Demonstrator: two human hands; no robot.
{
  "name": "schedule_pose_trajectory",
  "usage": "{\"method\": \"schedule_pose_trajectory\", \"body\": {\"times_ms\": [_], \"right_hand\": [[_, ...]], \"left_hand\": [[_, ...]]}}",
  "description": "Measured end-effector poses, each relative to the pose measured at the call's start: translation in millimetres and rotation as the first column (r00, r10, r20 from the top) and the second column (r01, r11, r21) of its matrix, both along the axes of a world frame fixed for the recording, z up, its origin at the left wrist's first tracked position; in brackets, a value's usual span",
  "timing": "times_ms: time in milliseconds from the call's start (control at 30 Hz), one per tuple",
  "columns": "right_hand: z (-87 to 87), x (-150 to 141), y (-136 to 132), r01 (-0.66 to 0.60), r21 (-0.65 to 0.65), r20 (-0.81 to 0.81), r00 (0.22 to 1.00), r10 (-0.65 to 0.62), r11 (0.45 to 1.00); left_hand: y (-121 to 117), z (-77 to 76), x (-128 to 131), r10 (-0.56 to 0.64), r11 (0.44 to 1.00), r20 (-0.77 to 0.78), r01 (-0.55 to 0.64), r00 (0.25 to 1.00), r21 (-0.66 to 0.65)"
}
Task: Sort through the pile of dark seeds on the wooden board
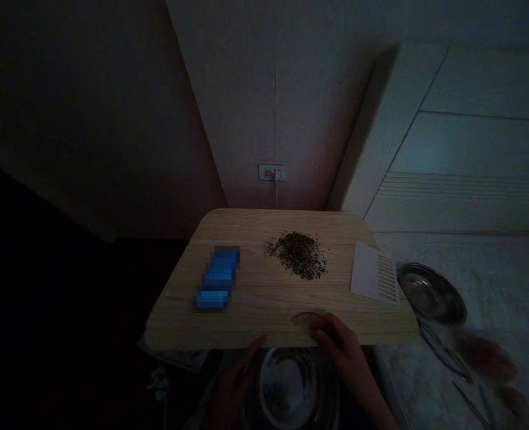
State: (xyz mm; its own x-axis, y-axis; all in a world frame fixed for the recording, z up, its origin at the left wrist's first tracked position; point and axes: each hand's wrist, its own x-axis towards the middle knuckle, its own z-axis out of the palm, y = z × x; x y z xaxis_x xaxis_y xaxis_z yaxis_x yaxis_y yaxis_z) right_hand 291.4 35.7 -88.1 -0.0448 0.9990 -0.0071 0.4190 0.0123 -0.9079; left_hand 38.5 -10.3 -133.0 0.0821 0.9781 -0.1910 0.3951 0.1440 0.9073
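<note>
My right hand (339, 345) is at the table's front edge, its fingers closed on a see-through object with a thin curved rim (309, 314), whose kind I cannot make out. My left hand (232, 385) is low at the front, beside the left rim of a metal bowl (324, 397). One finger stretches toward the table edge; the others lie in dark shadow, so their grip is unclear. A pale round shape (286, 388) shows inside the bowl. Farther back on the wooden table (255, 322), a pile of small dark seed-like grains (300, 254) lies spread out.
A blurred-out blue screen (217, 279) lies at the table's left. On the right is a white slotted plate (372, 272). Beyond it, a metal bowl (431, 292) and long thin tools (470, 403) rest on a pale surface. A wall socket (272, 172) holds a plug and cord.
</note>
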Motion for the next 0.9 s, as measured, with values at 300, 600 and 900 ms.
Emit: {"method": "schedule_pose_trajectory", "body": {"times_ms": [300, 600, 900], "right_hand": [[2.2, 15, 37, 0.078, 0.093, -0.018, 0.997, -0.077, 0.993], [-2.7, 7, 56, 0.101, 0.193, 0.081, 0.99, -0.118, 0.976], [-0.7, 4, 60, 0.073, 0.271, 0.15, 0.982, -0.117, 0.96]], "left_hand": [[-2, -7.7, -3, 0.003, 0.999, 0.025, -0.004, 1.0, 0.049], [-1, -3.4, -1, 0.034, 0.999, 0.027, -0.034, 0.999, 0.02], [0, 1.7, 0, 0.029, 0.999, 0.034, -0.029, 0.999, -0.025]]}}
